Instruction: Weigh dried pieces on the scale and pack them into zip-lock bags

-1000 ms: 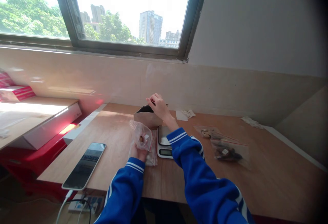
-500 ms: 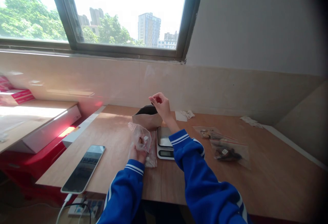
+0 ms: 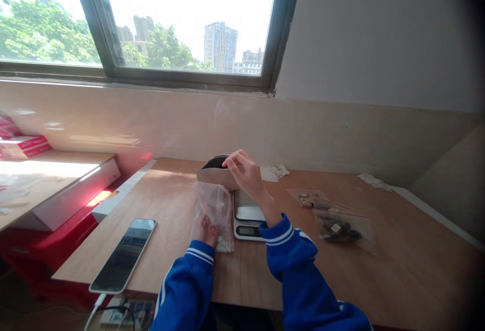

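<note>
My left hand (image 3: 205,230) is closed on a clear plastic zip bag (image 3: 216,200), its fingers curled at the bag's lower left. More clear plastic bags seem to lie beneath it. An upright kraft-paper pouch (image 3: 212,176) with a dark inside gapes open behind the bags. Over the pouch's right end, my right hand (image 3: 247,175) has its thumb and fingertips drawn together at the opening; anything between them is too small to make out. Below my right wrist sits a white kitchen scale (image 3: 247,213), partly covered by the forearm.
Two clear zip bags, one of dark dried pieces (image 3: 338,230) and one of lighter pieces (image 3: 307,200), lie at right. A phone (image 3: 124,255) on a charging cable is at the left edge. Crumpled white tissue (image 3: 279,171) rests near the wall. A red stool (image 3: 41,250) stands left.
My right hand has come down and slightly right, nearer the pouch opening. The bag in my left hand has flattened out, and the brown piece seen in it before is hidden.
</note>
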Available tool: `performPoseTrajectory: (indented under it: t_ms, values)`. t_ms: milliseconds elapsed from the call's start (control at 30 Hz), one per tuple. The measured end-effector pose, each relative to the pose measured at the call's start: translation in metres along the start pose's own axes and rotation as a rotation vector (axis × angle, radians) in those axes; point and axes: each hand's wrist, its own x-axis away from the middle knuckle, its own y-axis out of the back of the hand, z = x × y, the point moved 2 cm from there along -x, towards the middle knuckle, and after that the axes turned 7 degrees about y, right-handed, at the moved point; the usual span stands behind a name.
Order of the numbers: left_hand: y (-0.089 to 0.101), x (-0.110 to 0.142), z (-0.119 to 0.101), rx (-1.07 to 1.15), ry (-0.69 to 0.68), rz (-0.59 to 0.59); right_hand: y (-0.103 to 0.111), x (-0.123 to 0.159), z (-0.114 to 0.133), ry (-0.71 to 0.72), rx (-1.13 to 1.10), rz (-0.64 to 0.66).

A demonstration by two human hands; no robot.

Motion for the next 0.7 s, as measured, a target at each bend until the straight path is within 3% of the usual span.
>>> performPoseTrajectory:
  t_ms: [67,133,200,267,333,467,600,700]
  values:
    - [-0.001,0.000,0.001,-0.023,-0.038,0.011,0.007,0.020,0.016,-0.074,-0.158,0.078]
    - [-0.002,0.000,0.003,-0.027,-0.090,0.057,0.008,0.041,0.024,-0.146,-0.253,0.253]
    - [-0.002,-0.001,0.004,-0.020,-0.118,0.096,0.006,0.058,0.023,-0.215,-0.239,0.389]
    - [-0.002,-0.002,0.005,-0.016,-0.127,0.116,0.000,0.068,0.015,-0.273,-0.191,0.420]
    - [0.000,-0.004,0.005,-0.017,-0.130,0.123,-0.006,0.073,0.005,-0.311,-0.169,0.345]
    - [0.003,-0.007,0.006,-0.026,-0.133,0.127,-0.012,0.078,-0.013,-0.394,-0.118,0.075]
    - [0.006,-0.012,0.006,-0.022,-0.149,0.155,-0.024,0.091,-0.025,-0.650,-0.397,0.046]
    - [0.011,-0.016,0.005,0.007,-0.151,0.138,-0.032,0.101,-0.028,-0.787,-0.532,-0.085]
